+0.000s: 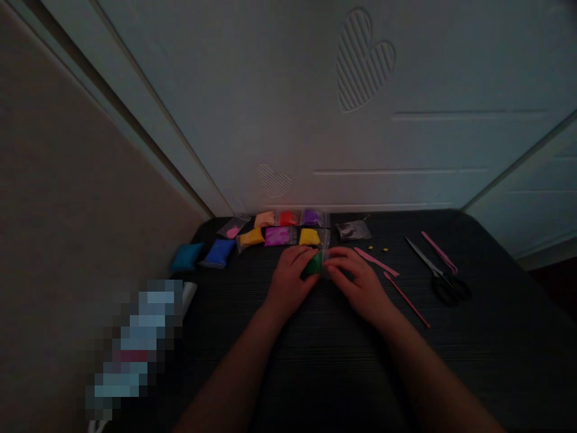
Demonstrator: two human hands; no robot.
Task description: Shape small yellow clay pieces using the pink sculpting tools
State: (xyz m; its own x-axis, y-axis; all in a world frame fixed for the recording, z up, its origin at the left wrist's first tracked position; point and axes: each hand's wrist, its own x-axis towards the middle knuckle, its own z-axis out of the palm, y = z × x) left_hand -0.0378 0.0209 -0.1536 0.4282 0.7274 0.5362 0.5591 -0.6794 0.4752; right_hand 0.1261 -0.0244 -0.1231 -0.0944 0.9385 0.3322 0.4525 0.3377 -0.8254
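Observation:
Between my two hands, just above the dark tabletop, is a small clear bag of green modelling clay (pixel 314 264). My left hand (pixel 291 276) grips its left side, with the thumb below and the fingers above. My right hand (pixel 354 273) pinches the clear plastic end of the same bag. Beyond my hands lie a bag of yellow clay (pixel 309 237) and a bag of magenta clay (pixel 277 236). To the right of my right hand is a pink clay knife (pixel 377 262), with a thin pink stick tool (pixel 407 299) nearer me.
Several more clay bags line the back, among them red (pixel 287 218), purple (pixel 312 218), grey (pixel 353 230) and blue (pixel 217 253). Black-handled scissors (pixel 439 276) and pink tweezers (pixel 439 252) lie right. Two tiny yellow bits (pixel 384 249) sit nearby. A white panel (pixel 288 120) rises behind the table.

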